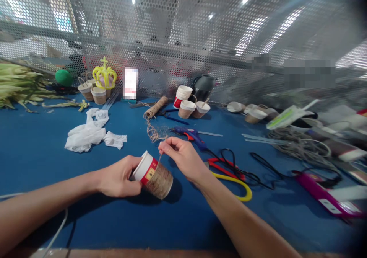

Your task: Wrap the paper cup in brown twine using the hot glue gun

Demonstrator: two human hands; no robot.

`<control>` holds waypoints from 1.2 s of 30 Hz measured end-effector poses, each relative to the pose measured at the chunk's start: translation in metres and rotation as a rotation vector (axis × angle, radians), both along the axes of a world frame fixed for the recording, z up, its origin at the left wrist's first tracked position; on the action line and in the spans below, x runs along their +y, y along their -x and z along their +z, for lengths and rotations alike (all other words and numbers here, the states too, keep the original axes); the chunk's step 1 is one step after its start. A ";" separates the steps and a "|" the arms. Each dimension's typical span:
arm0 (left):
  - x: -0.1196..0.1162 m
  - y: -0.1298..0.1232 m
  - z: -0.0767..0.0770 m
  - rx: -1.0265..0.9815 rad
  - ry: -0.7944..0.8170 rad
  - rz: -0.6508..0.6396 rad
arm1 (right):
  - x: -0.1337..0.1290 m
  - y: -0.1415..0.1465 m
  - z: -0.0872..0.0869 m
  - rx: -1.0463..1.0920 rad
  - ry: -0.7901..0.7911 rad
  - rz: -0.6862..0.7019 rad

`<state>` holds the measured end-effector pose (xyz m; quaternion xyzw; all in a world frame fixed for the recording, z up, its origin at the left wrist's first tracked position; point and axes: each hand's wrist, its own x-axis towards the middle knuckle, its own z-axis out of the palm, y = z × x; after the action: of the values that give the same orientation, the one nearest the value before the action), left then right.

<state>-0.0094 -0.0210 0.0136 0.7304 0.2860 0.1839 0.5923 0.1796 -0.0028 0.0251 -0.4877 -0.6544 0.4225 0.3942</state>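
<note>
A paper cup (153, 175) lies tilted in my left hand (123, 177), its white rim up and to the left. Brown twine is wound round the lower part of the cup, and a red printed band shows above the winding. The fingers of that hand are closed round the rim end, some of them hidden. With thumb and forefinger my right hand (182, 156) pinches a strand of twine (159, 158) that runs down to the cup. Behind the hands, loose loops lead to a spool of twine (156, 108). A blue glue gun (190, 134) lies just beyond my right hand.
Yellow-and-red handled scissors (243, 191) and a black cord lie to the right, with a purple power strip (323, 193) farther out. Crumpled white tissue (83, 135) is at left. Twine-wrapped cups (187, 108) stand at the back before a perforated metal screen (172, 32).
</note>
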 end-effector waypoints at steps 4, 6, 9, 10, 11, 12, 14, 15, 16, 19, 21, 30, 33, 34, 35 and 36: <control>-0.001 -0.001 0.001 -0.040 -0.010 -0.014 | 0.000 0.001 -0.002 -0.026 0.010 0.017; -0.001 -0.002 0.002 -0.049 -0.023 -0.015 | 0.000 0.002 -0.003 -0.040 0.015 0.020; -0.001 -0.003 0.003 -0.047 -0.053 -0.020 | -0.001 0.003 -0.003 -0.061 0.024 0.026; -0.001 -0.003 0.003 -0.047 -0.066 -0.019 | -0.002 0.003 -0.003 -0.067 0.027 0.028; -0.001 -0.003 0.004 -0.048 -0.079 -0.016 | -0.002 0.003 -0.003 -0.072 0.030 0.030; -0.001 -0.003 0.004 -0.047 -0.092 -0.013 | -0.002 0.003 -0.003 -0.075 0.032 0.033; -0.001 -0.003 0.004 -0.041 -0.119 0.000 | -0.002 0.003 -0.004 -0.078 0.037 0.038; -0.001 -0.003 0.005 -0.035 -0.128 0.006 | -0.002 0.003 -0.004 -0.079 0.039 0.041; -0.001 -0.003 0.005 -0.028 -0.132 0.011 | -0.002 0.003 -0.004 -0.079 0.042 0.044; -0.001 -0.003 0.004 -0.013 -0.121 0.021 | -0.002 0.004 -0.005 -0.080 0.057 0.048; -0.002 -0.003 0.003 -0.016 -0.095 0.025 | -0.002 0.005 -0.007 -0.083 0.067 0.044; 0.006 -0.005 -0.001 -0.212 0.182 0.290 | 0.004 -0.002 -0.012 -0.057 0.132 -0.017; 0.010 -0.005 -0.003 -0.289 0.224 0.367 | 0.001 -0.003 -0.006 -0.001 0.146 0.037; 0.011 -0.006 -0.003 -0.299 0.228 0.379 | -0.001 -0.002 -0.004 0.022 0.163 0.074; 0.011 -0.006 -0.003 -0.302 0.228 0.389 | -0.002 -0.002 -0.003 0.046 0.185 0.109; 0.012 -0.006 -0.003 -0.298 0.227 0.397 | -0.004 -0.001 -0.002 0.068 0.207 0.137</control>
<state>-0.0030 -0.0093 0.0107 0.5538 0.3520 0.3685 0.6585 0.1805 -0.0065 0.0234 -0.4655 -0.6253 0.5300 0.3337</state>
